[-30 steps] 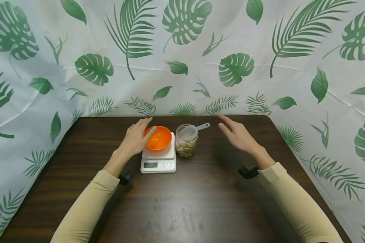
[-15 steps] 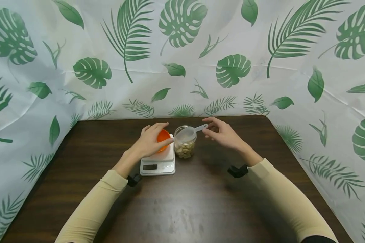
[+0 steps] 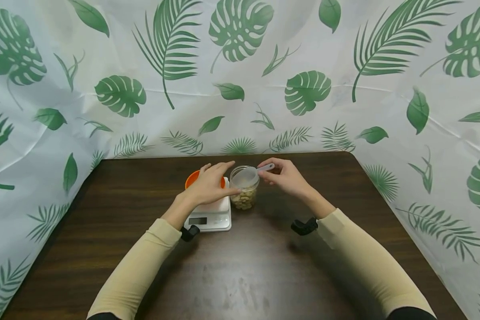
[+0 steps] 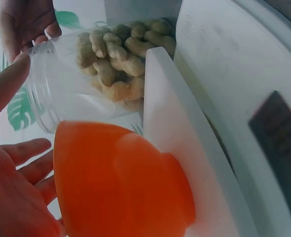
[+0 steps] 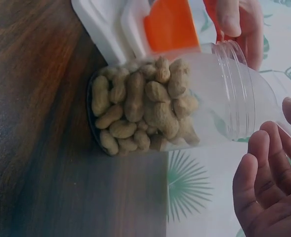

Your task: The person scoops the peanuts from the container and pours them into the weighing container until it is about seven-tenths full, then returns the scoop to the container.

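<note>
A clear jar [image 3: 244, 201] of unshelled peanuts [image 5: 140, 106] stands just right of a white kitchen scale [image 3: 220, 220]. A translucent plastic scoop [image 3: 245, 177] sits in its mouth, handle sloping up to the right. My right hand [image 3: 285, 178] has its thumb and fingers about that handle, close by the rim. Over the scale, my left hand [image 3: 208, 184] reaches across with fingers spread, thumb and fingertips right at the jar's rim. Below that hand, an orange bowl [image 4: 115, 177] rests on the scale's platform, partly hidden in the head view.
The dark wooden table [image 3: 240, 271] runs back to a white sheet [image 3: 256, 129] printed with green leaves. The scale's display [image 3: 198, 221] faces the near side. Dark cameras are strapped at both wrists.
My left hand has moved right, from beside the bowl across it to the jar's rim. My right hand has come in leftward to the scoop's handle. The jar, bowl and scale stay put.
</note>
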Demonstrator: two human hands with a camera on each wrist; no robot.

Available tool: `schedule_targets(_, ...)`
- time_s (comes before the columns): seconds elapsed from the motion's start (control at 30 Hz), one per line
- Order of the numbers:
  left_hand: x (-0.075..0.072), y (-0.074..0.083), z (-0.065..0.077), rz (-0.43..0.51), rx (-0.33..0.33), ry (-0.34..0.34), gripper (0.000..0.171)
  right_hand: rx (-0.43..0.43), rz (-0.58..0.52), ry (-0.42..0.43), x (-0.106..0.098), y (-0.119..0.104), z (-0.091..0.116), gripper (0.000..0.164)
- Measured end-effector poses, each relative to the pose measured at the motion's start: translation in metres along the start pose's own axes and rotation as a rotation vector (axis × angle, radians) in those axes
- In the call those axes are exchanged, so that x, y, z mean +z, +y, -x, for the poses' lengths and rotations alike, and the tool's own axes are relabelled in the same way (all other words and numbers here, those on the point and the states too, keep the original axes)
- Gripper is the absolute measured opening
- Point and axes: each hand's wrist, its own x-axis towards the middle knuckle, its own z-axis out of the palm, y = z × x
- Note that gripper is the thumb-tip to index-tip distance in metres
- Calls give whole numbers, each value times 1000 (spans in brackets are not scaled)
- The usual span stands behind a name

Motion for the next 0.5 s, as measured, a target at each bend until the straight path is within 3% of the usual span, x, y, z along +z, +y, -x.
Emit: schedule_targets(0.5,5,3,-17,50,15,-41,95,-24,31,-6,2,5,-6,26)
